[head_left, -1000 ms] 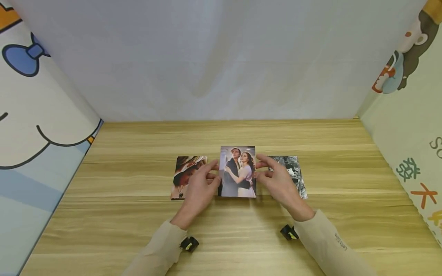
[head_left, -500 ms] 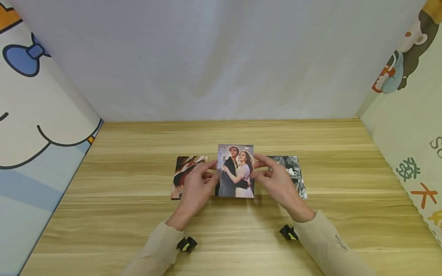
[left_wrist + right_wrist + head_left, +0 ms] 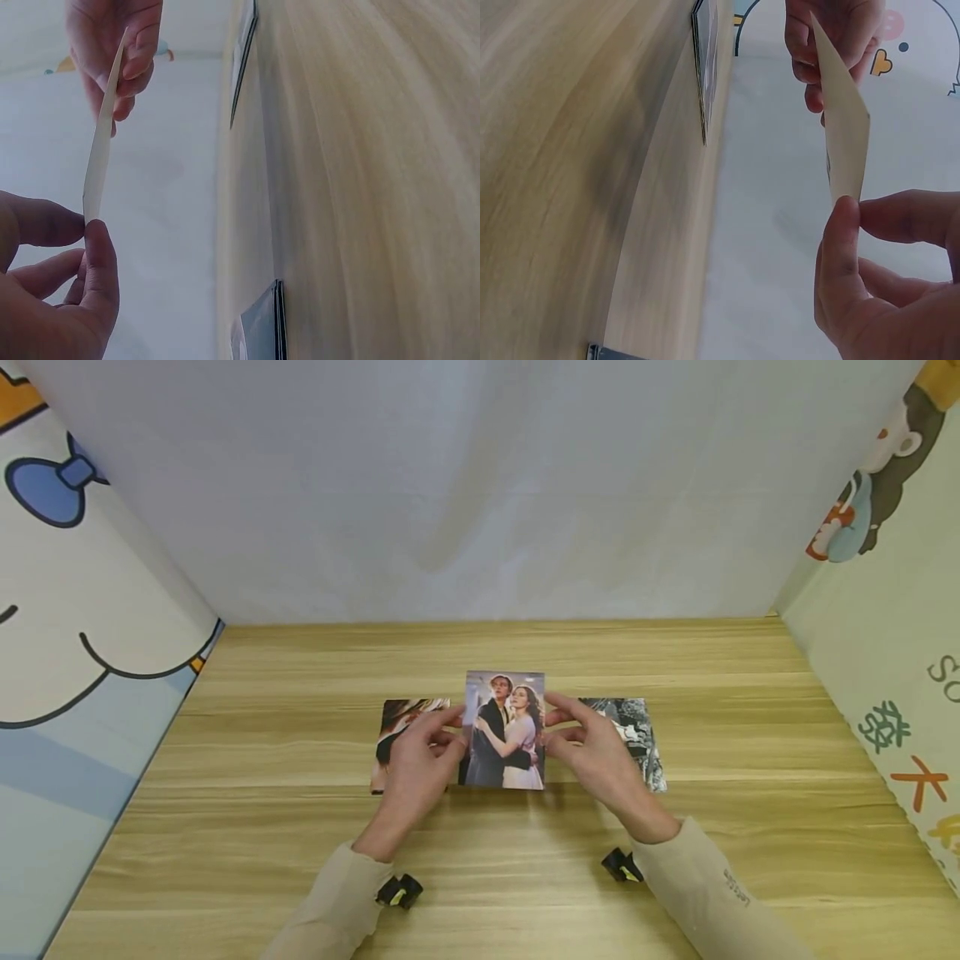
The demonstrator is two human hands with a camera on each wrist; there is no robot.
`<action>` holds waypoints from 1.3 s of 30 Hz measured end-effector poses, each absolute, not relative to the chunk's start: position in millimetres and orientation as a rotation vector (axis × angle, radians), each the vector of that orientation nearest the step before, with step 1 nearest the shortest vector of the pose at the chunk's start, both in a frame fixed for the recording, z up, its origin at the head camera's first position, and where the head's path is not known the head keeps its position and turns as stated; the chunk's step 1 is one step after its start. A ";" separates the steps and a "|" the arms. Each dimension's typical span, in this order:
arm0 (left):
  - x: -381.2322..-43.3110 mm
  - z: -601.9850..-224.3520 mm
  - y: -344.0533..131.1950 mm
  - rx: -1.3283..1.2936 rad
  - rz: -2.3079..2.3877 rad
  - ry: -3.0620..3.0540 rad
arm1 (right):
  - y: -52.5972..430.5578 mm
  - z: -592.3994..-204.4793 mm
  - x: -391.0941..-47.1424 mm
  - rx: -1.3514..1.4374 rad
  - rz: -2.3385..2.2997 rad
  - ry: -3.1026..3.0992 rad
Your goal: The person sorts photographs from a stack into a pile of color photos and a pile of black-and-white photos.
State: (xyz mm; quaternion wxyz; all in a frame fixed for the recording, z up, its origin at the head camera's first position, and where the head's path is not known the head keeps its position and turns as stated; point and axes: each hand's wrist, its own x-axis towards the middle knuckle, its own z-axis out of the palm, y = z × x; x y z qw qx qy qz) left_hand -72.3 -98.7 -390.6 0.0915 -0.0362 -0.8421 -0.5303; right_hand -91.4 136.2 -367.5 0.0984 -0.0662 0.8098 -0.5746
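A photo card of an embracing couple (image 3: 501,731) is held up off the table between both hands. My left hand (image 3: 422,756) pinches its left edge between thumb and fingers, and my right hand (image 3: 600,760) pinches the right edge. Both wrist views show the card (image 3: 101,150) nearly edge-on, apart from the table top, with its pale side (image 3: 846,135) visible. Under the left hand lies a small stack of colour photo cards (image 3: 388,727), partly covered. Beside the right hand, black-and-white photo cards (image 3: 636,731) lie on the table, also partly hidden.
The wood-grain table (image 3: 510,893) ends at a pale back wall (image 3: 480,527). Side panels with cartoon prints (image 3: 60,610) stand left and right. Black wrist cameras (image 3: 399,892) hang beneath the cuffs, low over the table.
Both hands have shifted slightly left, carrying the couple photo card with them. The card appears a little larger, and its top edge sits slightly higher in view. The other cards have stayed put.
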 end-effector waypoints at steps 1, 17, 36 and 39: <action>-72.2 -390.3 -99.4 -0.104 -1.573 -2.502 | 135.4 -367.3 -91.3 -0.196 -1.701 2.396; -71.3 -387.4 -106.8 -0.044 -1.631 -2.436 | 124.2 -365.0 -90.2 -0.203 -1.713 2.399; -70.1 -379.2 -121.5 0.089 -1.708 -2.391 | 103.9 -360.9 -90.1 -0.238 -1.812 2.351; -70.3 -378.2 -124.9 0.105 -1.714 -2.388 | 100.0 -361.0 -90.7 -0.236 -1.820 2.336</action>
